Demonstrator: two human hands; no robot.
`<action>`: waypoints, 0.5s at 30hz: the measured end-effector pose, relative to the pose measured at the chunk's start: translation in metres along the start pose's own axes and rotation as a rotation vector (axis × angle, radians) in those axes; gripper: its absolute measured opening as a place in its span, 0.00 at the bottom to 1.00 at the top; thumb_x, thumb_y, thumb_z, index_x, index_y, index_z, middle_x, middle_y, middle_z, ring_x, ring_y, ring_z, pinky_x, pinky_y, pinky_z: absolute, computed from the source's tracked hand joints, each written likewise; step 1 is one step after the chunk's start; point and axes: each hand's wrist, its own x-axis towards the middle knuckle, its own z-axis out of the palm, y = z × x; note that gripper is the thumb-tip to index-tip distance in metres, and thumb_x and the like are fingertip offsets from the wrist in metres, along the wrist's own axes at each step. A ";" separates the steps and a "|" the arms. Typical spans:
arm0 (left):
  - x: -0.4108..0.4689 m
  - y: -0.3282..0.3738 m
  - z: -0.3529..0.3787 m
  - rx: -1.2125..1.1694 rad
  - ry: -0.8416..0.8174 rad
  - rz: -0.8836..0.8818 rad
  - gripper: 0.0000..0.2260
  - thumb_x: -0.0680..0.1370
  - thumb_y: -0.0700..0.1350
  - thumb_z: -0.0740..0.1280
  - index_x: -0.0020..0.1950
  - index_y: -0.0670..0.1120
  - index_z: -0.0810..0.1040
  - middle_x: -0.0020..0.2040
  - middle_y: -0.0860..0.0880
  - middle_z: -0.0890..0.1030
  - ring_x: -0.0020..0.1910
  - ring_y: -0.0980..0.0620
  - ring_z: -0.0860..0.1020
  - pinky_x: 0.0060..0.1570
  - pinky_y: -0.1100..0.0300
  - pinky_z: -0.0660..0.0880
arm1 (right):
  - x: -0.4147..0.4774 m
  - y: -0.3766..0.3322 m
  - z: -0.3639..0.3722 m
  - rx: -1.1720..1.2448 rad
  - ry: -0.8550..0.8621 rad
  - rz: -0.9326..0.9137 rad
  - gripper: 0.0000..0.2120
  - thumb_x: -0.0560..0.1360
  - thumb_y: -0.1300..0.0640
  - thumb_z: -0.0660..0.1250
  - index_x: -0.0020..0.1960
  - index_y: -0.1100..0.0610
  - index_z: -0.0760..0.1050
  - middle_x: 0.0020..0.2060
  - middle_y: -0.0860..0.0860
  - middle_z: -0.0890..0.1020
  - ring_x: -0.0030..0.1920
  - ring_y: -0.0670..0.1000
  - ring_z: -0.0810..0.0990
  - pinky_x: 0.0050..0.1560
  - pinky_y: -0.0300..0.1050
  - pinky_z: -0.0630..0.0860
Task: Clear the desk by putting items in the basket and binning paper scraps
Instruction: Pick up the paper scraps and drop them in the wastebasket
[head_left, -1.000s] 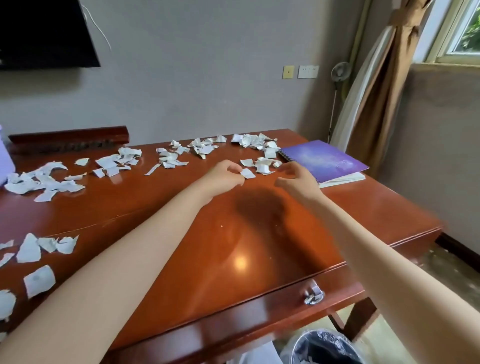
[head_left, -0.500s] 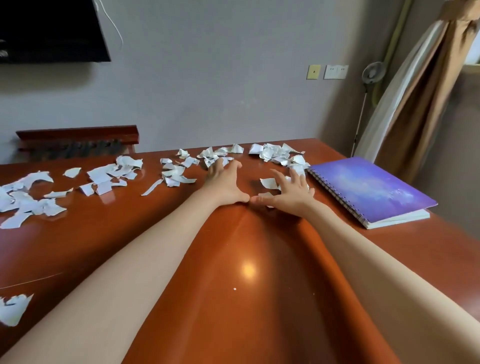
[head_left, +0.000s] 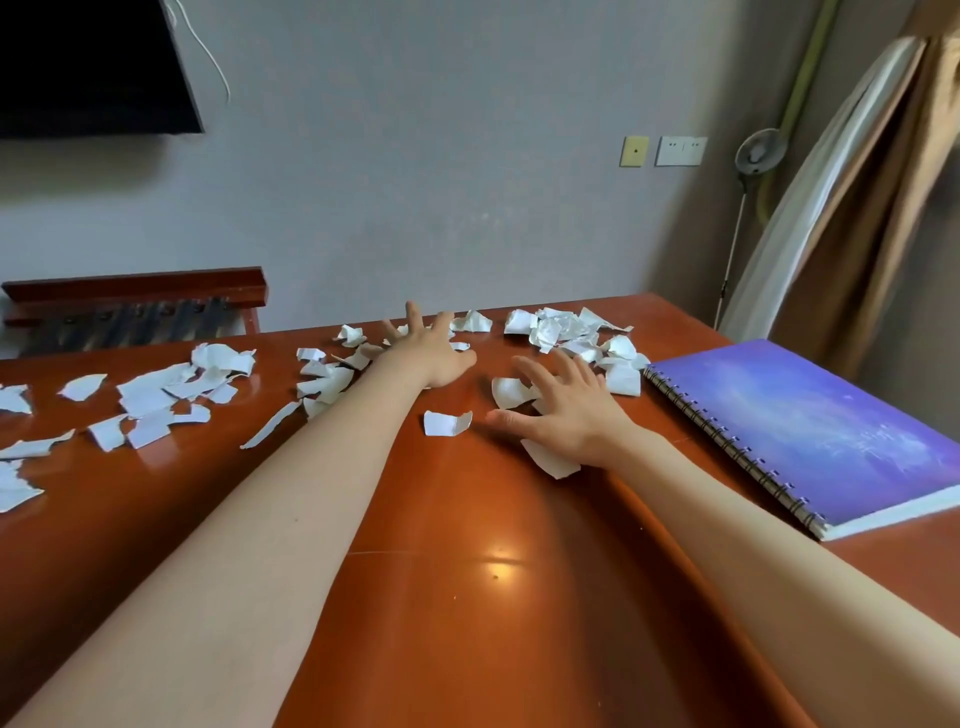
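Fingers (head_left: 532, 374) of both hands splayed flat over the paper scraps (head_left: 561, 330), nothing gripped yet.
The right hand (head_left: 576, 415) lies just left of the purple notebook (head_left: 810, 431), fingers apart, pressing on a scrap; the left hand (head_left: 431, 356), farther left of it, spreads among scraps near the desk's (head_left: 467, 571) far edge. The step looks like raking scraps into one heap for binning (neither bin nor basket shows). Next, the hands would sweep inward toward the bare near wood, where room is open, minding the far edge, where pieces could slip off, and the notebook's spiral just beside the heap.
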 end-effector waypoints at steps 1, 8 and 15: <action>0.006 -0.001 0.002 0.022 -0.013 0.001 0.30 0.80 0.58 0.55 0.78 0.55 0.45 0.77 0.45 0.37 0.75 0.35 0.37 0.71 0.33 0.46 | 0.003 -0.001 0.002 0.016 0.002 -0.010 0.34 0.72 0.32 0.58 0.74 0.44 0.57 0.76 0.53 0.55 0.76 0.55 0.48 0.75 0.57 0.49; 0.020 -0.014 0.013 0.006 -0.060 0.143 0.26 0.79 0.58 0.54 0.76 0.55 0.56 0.78 0.50 0.51 0.76 0.42 0.53 0.72 0.41 0.55 | 0.005 0.000 -0.001 0.046 0.250 -0.122 0.21 0.76 0.43 0.58 0.65 0.49 0.72 0.67 0.52 0.70 0.69 0.53 0.63 0.70 0.48 0.57; -0.007 -0.008 0.014 -0.204 -0.123 0.344 0.19 0.81 0.56 0.53 0.71 0.53 0.69 0.72 0.50 0.68 0.69 0.48 0.67 0.65 0.56 0.65 | 0.037 0.035 -0.016 -0.094 0.199 0.256 0.28 0.78 0.39 0.50 0.76 0.47 0.55 0.76 0.58 0.48 0.76 0.62 0.43 0.74 0.58 0.43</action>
